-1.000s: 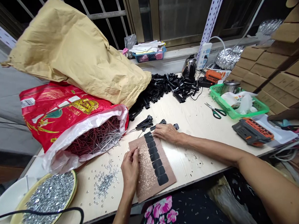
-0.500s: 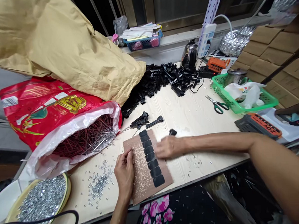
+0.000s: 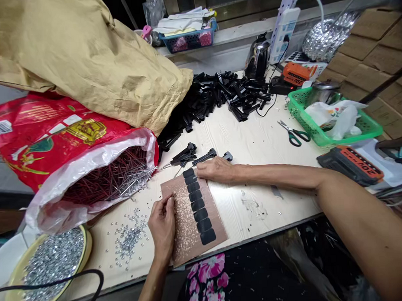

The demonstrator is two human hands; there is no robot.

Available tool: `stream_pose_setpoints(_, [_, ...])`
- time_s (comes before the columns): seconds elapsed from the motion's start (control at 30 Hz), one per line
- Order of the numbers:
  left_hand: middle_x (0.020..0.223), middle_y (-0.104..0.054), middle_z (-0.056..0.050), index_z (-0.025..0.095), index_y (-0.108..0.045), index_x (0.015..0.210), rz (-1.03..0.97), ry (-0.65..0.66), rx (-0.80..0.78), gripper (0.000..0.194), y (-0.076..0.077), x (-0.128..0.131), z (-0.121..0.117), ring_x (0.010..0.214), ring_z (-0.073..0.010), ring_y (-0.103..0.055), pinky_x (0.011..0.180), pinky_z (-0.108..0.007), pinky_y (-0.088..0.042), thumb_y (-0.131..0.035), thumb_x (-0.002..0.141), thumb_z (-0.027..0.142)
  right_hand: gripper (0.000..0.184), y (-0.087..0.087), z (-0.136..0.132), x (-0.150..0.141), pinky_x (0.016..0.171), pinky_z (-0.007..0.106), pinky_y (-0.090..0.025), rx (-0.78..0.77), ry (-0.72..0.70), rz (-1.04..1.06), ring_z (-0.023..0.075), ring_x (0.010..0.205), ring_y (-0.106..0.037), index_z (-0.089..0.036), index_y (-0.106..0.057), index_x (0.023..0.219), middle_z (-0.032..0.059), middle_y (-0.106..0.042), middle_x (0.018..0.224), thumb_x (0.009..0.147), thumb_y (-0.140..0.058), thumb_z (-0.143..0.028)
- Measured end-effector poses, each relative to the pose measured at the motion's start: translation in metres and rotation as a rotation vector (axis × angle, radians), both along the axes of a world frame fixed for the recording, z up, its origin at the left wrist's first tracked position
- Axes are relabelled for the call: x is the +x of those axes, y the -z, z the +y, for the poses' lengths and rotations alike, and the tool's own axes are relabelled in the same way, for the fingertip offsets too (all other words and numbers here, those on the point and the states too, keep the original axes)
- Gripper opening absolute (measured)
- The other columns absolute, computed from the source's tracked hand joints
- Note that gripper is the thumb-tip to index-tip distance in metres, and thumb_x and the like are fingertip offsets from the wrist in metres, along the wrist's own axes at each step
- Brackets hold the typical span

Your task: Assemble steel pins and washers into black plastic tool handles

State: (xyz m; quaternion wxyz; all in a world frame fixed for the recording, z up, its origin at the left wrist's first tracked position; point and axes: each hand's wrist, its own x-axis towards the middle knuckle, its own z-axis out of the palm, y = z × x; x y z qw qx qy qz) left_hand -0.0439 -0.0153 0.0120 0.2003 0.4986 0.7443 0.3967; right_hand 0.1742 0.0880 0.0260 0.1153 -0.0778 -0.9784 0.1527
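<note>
A brown board (image 3: 183,239) lies on the table, its left side speckled pale, with a column of several black square pads (image 3: 200,214) along it. My left hand (image 3: 162,224) rests at the board's left edge with thumb and fingers pressed together; what they hold, if anything, is hidden. My right hand (image 3: 217,170) is closed at the board's top right corner, beside the uppermost pads. Behind its knuckles shows the head of a black plastic piece (image 3: 227,156), the rest hidden by the hand. Similar black pieces (image 3: 204,157) with thin metal shafts lie just beyond.
Left, a red bag (image 3: 45,136) spills long nails (image 3: 104,180); a yellow bowl (image 3: 88,246) holds small silvery bits, with more scattered nearby. A black parts heap (image 3: 225,93) lies behind. Scissors (image 3: 294,133), a green basket (image 3: 365,135) and a battery (image 3: 351,163) are right.
My right hand has moved away from me, from the middle of the pad column to the board's top corner, the black piece moving along. My left hand stays at the board's edge.
</note>
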Motion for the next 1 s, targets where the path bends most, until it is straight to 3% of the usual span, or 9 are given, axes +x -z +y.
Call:
stream_pose_setpoints(0.13, [0.102,-0.066,-0.005,0.021,-0.066,0.103,0.017,0.002,-0.001,0.032,-0.001,0.001,0.001,0.089,-0.0198,-0.061,0.083,-0.032,-0.046,-0.051,0.084,0.042,0.025,0.006,-0.004,0.001,0.042,0.021,-0.022,0.096,-0.062,0.043,0.0067,0.059,-0.037,-0.016,-0.051,0.076,-0.0022,-0.049,0.073,0.095,-0.035,-0.01])
stream_pose_setpoints(0.3, [0.1,-0.066,-0.005,0.021,-0.066,0.102,0.005,-0.004,0.001,0.032,0.0,0.002,0.001,0.083,-0.0191,-0.061,0.08,-0.031,-0.046,-0.051,0.084,0.043,0.023,0.015,-0.014,0.002,0.045,0.026,-0.018,0.193,-0.012,0.101,0.008,0.063,-0.039,-0.017,-0.054,0.08,-0.0014,-0.051,0.078,0.094,-0.038,-0.009])
stream_pose_setpoints(0.4, [0.101,-0.066,-0.005,0.021,-0.066,0.104,-0.01,0.005,-0.003,0.033,0.001,0.001,-0.001,0.082,-0.0186,-0.061,0.078,-0.03,-0.046,-0.05,0.085,0.043,0.024,0.018,-0.01,0.01,0.046,0.024,-0.02,0.154,0.045,0.124,0.0076,0.06,-0.039,-0.017,-0.058,0.084,-0.0019,-0.051,0.075,0.096,-0.038,-0.016])
stream_pose_setpoints(0.5, [0.1,-0.066,-0.004,0.021,-0.065,0.107,-0.034,0.006,-0.018,0.034,0.002,-0.002,-0.002,0.08,-0.0179,-0.06,0.076,-0.029,-0.046,-0.051,0.084,0.043,0.029,0.017,-0.004,0.033,0.048,0.022,-0.025,0.08,0.218,0.125,0.0073,0.058,-0.04,-0.016,-0.062,0.087,-0.0011,-0.054,0.074,0.098,-0.039,-0.029])
stream_pose_setpoints(0.67, [0.096,-0.065,-0.004,0.021,-0.065,0.104,-0.088,0.016,-0.014,0.034,0.003,0.0,-0.001,0.076,-0.017,-0.06,0.071,-0.028,-0.046,-0.052,0.084,0.045,0.03,0.006,0.014,0.061,0.062,0.026,-0.036,0.06,0.341,0.096,0.0124,0.073,-0.051,-0.017,-0.066,0.087,0.0026,-0.061,0.082,0.095,-0.045,-0.037])
stream_pose_setpoints(0.83, [0.08,-0.063,-0.003,0.018,-0.064,0.108,-0.091,-0.072,0.07,0.038,-0.006,-0.01,-0.007,0.066,-0.0154,-0.058,0.066,-0.028,-0.047,-0.048,0.086,0.044,0.031,0.01,0.054,0.017,0.071,0.028,-0.036,0.159,0.43,0.129,0.0161,0.083,-0.05,-0.015,-0.065,0.091,0.0066,-0.063,0.089,0.097,-0.04,-0.032])
stream_pose_setpoints(1.0, [0.088,-0.064,-0.005,0.018,-0.065,0.103,0.19,-0.222,0.113,0.032,-0.019,-0.061,-0.043,0.074,-0.0164,-0.06,0.072,-0.029,-0.046,-0.047,0.088,0.04,0.025,0.022,0.077,-0.029,0.068,0.029,-0.031,0.23,0.354,-0.014,0.0186,0.086,-0.046,-0.024,-0.062,0.108,0.0048,-0.062,0.09,0.097,-0.04,-0.03])
